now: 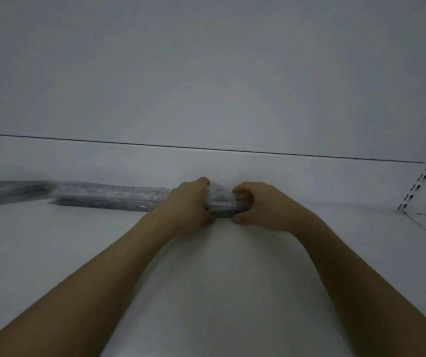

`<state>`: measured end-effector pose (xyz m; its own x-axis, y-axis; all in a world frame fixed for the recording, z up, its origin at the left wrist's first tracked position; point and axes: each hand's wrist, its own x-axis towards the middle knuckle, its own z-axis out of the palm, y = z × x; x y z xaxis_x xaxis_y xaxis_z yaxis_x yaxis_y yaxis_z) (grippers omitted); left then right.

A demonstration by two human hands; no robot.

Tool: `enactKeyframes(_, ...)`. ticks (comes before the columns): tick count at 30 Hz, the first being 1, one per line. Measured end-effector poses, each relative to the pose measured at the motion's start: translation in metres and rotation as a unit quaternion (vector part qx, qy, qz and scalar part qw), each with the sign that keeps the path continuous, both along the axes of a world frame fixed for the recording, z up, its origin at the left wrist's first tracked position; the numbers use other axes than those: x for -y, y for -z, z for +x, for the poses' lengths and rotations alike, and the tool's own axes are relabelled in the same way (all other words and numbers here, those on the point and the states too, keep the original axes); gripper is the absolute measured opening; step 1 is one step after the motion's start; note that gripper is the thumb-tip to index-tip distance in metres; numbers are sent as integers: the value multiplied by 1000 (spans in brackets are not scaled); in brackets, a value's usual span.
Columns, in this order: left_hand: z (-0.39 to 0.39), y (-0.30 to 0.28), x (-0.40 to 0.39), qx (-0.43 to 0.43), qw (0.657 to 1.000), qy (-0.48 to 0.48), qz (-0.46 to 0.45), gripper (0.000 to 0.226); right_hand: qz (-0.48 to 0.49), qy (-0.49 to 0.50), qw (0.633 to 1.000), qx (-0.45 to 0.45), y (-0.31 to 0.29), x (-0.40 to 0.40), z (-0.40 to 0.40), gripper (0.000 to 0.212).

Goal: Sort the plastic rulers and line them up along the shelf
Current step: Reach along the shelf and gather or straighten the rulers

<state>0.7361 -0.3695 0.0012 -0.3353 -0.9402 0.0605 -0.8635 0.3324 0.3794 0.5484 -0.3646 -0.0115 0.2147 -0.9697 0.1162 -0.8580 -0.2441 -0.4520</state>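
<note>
Plastic rulers [109, 195] lie along the shelf [52, 253] back; left hand [190, 204] and right hand [255, 206] both grip their end, likely squaring the row.

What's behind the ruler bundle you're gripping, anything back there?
Behind the ruler bundle only the white back panel shows. Both the left hand and right hand grip the bundle's right end, covering that end and the panel's foot behind them.
</note>
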Motion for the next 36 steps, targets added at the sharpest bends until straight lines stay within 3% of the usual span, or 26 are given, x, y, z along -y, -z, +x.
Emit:
enactKeyframes(4, 5, 6, 5, -25, 1000, 8, -11, 68, -36, 4, 999, -34, -1, 1, 2, 50)
enactKeyframes(9, 6, 8, 8, -30, 999, 0, -20, 68, -1, 4, 1000, -23, -1, -3, 1, 64)
enactKeyframes(17, 10, 5, 7, -16, 999, -16, -36, 28, -40, 19, 999, -19, -6, -5, 0, 44)
enactKeyframes(22, 9, 3, 1, 27, 999, -11, -18, 45, -5, 24, 1000, -16, -4, -11, 2, 56)
enactKeyframes(26, 8, 2, -1, 47, 999, -13, -9, 29, -24, 21, 998, -48, -6, -14, 4, 51)
enactKeyframes(31, 4, 4, 1, 30, 999, -10, -27, 19, -24, 36, 997, -67, -6, -14, 5, 47)
enactKeyframes(36, 4, 5, 6, -22, 999, -11, -21, 28, -21, 52, 998, -37, -6, -15, 0, 51)
